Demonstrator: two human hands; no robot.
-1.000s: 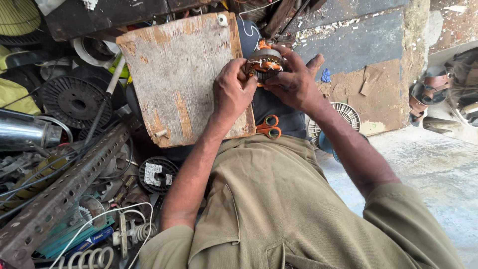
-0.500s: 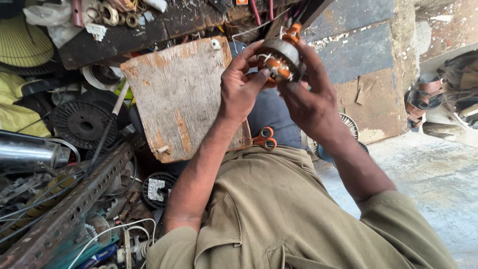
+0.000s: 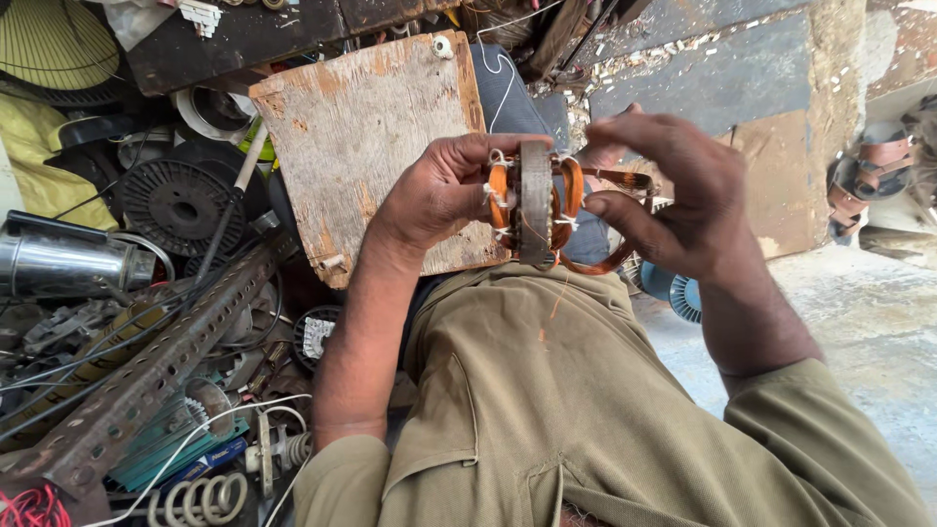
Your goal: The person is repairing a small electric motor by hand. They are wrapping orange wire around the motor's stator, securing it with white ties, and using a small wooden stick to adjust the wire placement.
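Now nearer, wound stator (image 3: 535,203) turned edge-on, left hand (image 3: 439,190) gripping, right hand (image 3: 673,195) fingers spread

a worn wooden board (image 3: 366,146) lies amid clutter. left of it, a perforated rusty metal angle bar (image 3: 146,376), a black ribbed disc (image 3: 178,203) and a shiny metal cylinder (image 3: 68,262). at right, pale dusty concrete floor (image 3: 869,332) in daylight.
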